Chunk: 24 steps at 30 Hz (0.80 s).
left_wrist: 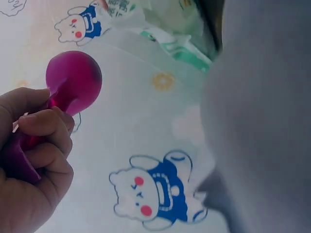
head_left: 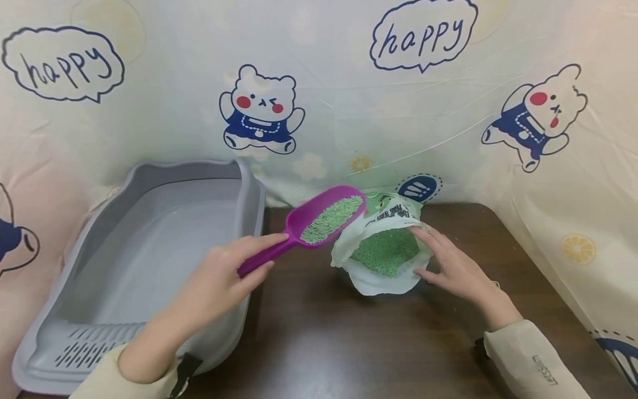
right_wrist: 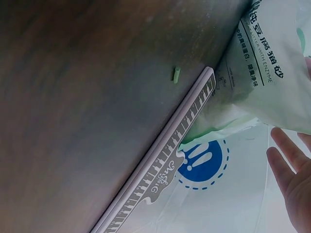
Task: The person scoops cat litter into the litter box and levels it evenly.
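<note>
Gripping one purple scoop point(head_left: 311, 213) by its handle, the left hand point(head_left: 219, 282) is holding green pellets point(head_left: 331, 220) at the left rim of one bag point(head_left: 376, 285). The right hand point(head_left: 461, 274), fingers parted wide, is touching the bag's right side. More pellets are lying inside. One gray tray point(head_left: 204, 205) is standing left of the bag; one loose pellet point(right_wrist: 177, 74) is resting near the bag.

We see a smooth, glossy plastic scoop point(head_left: 310, 211); a matt plastic tray point(head_left: 164, 238); a thin, crinkled plastic bag point(head_left: 376, 284). We find rough, matt pellets point(head_left: 386, 252); a glossy, wood-look tabletop point(head_left: 329, 332)
</note>
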Motion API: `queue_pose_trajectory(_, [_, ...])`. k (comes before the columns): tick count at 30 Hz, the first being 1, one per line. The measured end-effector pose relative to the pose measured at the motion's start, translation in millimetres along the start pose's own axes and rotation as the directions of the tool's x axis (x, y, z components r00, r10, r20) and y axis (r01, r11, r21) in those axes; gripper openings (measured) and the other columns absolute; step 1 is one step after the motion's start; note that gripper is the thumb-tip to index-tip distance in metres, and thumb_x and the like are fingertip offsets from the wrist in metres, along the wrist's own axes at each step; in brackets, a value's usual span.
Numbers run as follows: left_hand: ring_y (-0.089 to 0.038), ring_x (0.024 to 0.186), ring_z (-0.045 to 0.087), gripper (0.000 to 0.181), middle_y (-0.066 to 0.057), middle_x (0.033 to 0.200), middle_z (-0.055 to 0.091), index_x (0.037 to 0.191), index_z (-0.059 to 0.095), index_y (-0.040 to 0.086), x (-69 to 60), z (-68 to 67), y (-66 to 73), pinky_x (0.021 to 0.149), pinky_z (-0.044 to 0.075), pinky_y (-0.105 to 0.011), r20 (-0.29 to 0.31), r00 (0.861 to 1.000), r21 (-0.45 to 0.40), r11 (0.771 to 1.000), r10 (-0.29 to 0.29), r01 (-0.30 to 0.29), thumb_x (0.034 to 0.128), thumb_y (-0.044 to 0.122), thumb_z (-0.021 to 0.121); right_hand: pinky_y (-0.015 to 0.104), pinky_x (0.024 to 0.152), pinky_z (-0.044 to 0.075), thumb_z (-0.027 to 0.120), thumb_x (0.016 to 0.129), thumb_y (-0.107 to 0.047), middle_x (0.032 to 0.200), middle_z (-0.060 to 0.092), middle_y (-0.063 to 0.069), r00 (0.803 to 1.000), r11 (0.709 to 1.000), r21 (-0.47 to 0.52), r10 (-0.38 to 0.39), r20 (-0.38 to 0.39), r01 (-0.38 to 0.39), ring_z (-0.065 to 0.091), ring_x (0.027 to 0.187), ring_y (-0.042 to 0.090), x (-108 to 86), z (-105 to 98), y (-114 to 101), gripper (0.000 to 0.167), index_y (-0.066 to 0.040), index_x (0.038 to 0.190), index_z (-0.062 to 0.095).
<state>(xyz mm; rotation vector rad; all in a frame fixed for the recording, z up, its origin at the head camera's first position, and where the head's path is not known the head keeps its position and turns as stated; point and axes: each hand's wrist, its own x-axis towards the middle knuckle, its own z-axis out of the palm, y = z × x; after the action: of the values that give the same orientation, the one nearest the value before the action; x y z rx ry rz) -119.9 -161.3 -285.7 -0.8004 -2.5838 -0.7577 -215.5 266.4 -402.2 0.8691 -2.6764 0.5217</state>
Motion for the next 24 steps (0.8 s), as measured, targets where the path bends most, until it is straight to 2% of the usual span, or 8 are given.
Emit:
queue_pose_trajectory(5, [-0.011, 0.075, 0.060, 0.051, -0.008, 0.116, 0.073, 0.134, 0.064, 0.020, -4.7, -15.5, -1.1, 0.057, 0.051, -0.020, 0.016, 0.998, -0.003, 0.998, -0.064, 0.064, 0.0864, 0.004, 0.074, 0.058, 0.103, 0.043, 0.083, 0.079, -0.024, 0.157, 0.036, 0.017, 1.000, 1.000, 0.003, -0.001, 0.004, 0.001, 0.042, 0.136, 0.038, 0.7, 0, 0, 0.094, -0.022, 0.156, 0.029])
queue_pose_trajectory(7, [-0.011, 0.073, 0.059, 0.051, -0.009, 0.115, 0.073, 0.134, 0.064, 0.019, -6.6, -21.5, -3.3, 0.056, 0.050, -0.020, 0.007, 0.997, 0.005, 0.997, -0.071, 0.071, 0.0866, 0.004, 0.073, 0.058, 0.103, 0.043, 0.084, 0.079, -0.023, 0.156, 0.036, 0.017, 1.000, 1.000, 0.004, -0.004, 0.005, 0.004, 0.043, 0.136, 0.038, 1.0, 0, 0, 0.095, -0.022, 0.156, 0.029])
queue_pose_trajectory(15, [-0.005, 0.064, 0.050, 0.050, -0.008, 0.101, 0.074, 0.130, 0.067, 0.014, -10.7, -43.3, -19.2, 0.050, 0.044, -0.020, -0.103, 0.995, 0.099, 0.995, 0.003, 0.008, 0.0822, 0.001, 0.076, 0.058, 0.104, 0.043, 0.083, 0.080, -0.024, 0.157, 0.035, 0.017, 1.000, 1.000, 0.004, -0.004, 0.006, 0.004, 0.042, 0.137, 0.038, 0.7, 0, -1, 0.094, -0.023, 0.156, 0.028])
queue_pose_trajectory(21, [-0.010, 0.068, 0.052, 0.050, -0.009, 0.104, 0.074, 0.132, 0.065, 0.016, -15.3, -59.4, -29.8, 0.051, 0.044, -0.021, -0.093, 0.993, 0.167, 0.981, -0.079, 0.094, 0.0836, 0.006, 0.077, 0.058, 0.104, 0.043, 0.083, 0.080, -0.024, 0.157, 0.036, 0.017, 1.000, 1.000, 0.004, -0.005, 0.006, 0.005, 0.042, 0.137, 0.038, 1.1, 0, 0, 0.094, -0.023, 0.156, 0.029])
queue_pose_trajectory(24, [-0.009, 0.068, 0.051, 0.050, -0.011, 0.105, 0.074, 0.132, 0.065, 0.016, -18.0, -66.2, -36.2, 0.050, 0.043, -0.021, -0.094, 0.991, 0.174, 0.978, -0.099, 0.114, 0.0835, 0.007, 0.077, 0.058, 0.104, 0.043, 0.083, 0.079, -0.024, 0.156, 0.036, 0.017, 1.000, 1.000, 0.005, -0.005, 0.008, 0.005, 0.042, 0.137, 0.037, 1.2, 0, 0, 0.094, -0.022, 0.156, 0.029])
